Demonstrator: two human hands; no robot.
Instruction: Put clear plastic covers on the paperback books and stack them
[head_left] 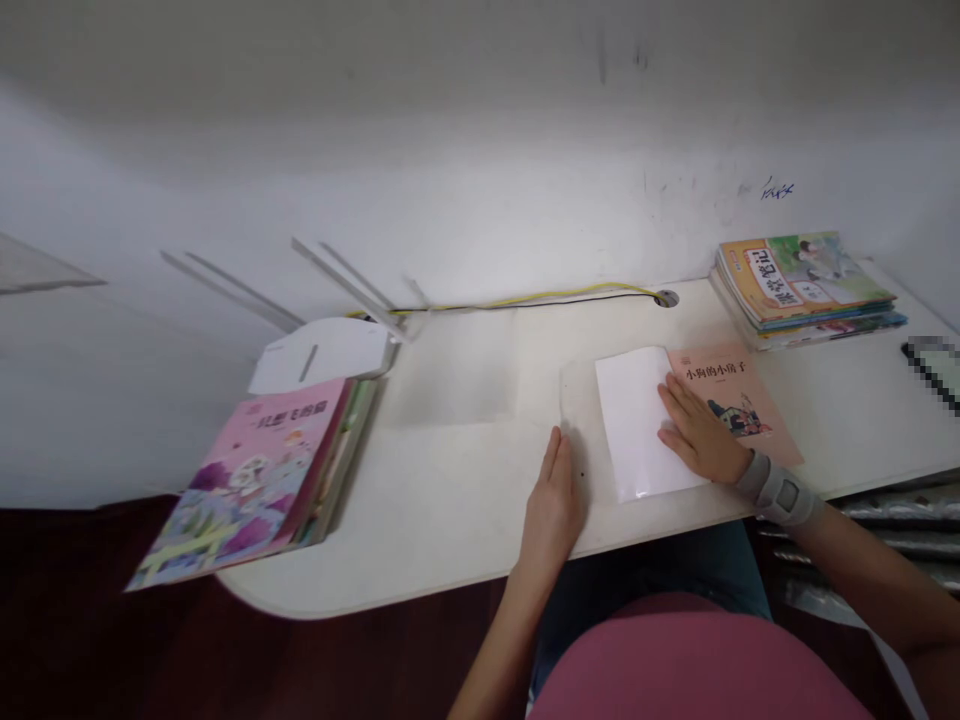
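A thin book with a salmon-pink cover [776, 432] lies on the white desk, a picture of a small house on it. A white page or flap [634, 430] extends from its left side. Around the flap a clear plastic sheet [581, 395] shows, its left edge beside my left hand. My right hand [701, 440] rests flat across the flap and the cover's edge, fingers spread. My left hand [553, 505] touches the plastic's left edge with fingers stretched out and close together; its thumb is hidden.
Another translucent sheet [465, 375] lies further left. A pink-topped book stack [255, 480] overhangs the desk's left end, before a white router [322, 352] with antennas. More books [810, 280] are stacked at back right. Cables [555, 295] run along the wall; a dark-edged object [934, 370] sits far right.
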